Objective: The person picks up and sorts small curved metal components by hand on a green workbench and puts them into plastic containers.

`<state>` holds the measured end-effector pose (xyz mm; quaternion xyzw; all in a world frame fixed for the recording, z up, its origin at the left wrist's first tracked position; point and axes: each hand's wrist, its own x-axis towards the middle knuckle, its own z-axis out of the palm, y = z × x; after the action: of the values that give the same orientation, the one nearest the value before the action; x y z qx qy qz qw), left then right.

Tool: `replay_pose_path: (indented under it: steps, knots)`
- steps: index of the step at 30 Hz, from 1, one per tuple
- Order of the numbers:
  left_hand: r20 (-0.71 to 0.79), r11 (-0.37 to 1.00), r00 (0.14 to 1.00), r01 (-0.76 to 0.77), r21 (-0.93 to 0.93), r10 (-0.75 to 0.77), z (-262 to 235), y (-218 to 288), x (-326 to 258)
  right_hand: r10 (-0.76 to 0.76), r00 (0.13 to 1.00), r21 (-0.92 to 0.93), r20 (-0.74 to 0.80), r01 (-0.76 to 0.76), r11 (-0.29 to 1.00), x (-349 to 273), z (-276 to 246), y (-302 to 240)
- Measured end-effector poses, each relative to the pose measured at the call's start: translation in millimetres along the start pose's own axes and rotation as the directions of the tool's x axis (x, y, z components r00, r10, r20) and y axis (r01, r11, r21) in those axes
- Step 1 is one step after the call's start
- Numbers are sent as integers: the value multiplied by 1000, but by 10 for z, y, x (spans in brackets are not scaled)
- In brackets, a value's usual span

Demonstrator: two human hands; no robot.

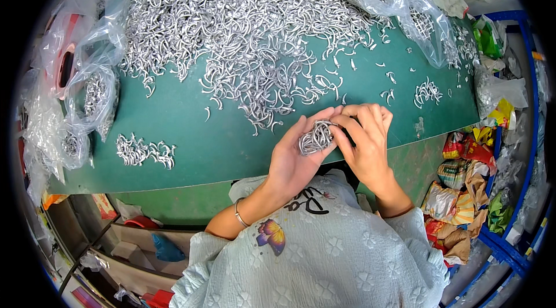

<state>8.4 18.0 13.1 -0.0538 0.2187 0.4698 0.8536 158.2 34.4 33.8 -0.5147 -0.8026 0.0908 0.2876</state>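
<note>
Curved metal pieces (pixel 314 139) in the left hand (pixel 289 156)

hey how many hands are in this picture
2: the left hand cups a bunch of curved metal pieces, and the right hand is at the bunch's right side.

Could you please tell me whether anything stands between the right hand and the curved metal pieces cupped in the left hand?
Nothing visible does: the fingertips of the right hand are at the edge of the curved metal pieces in the left hand. The large heap lies beyond both hands.
</note>
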Motion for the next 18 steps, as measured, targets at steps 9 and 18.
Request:
replay_pose_path:
  steps: [9,18]
  knots:
    - [15,997,1000,12,-75,-11,-21,10,-22,193,981,357,24,-189,915,13,-235,130]
    - [-72,973,987,131,-189,-147,-167,-4,-10,416,850,-350,-322,-515,782,-437,-541,1447]
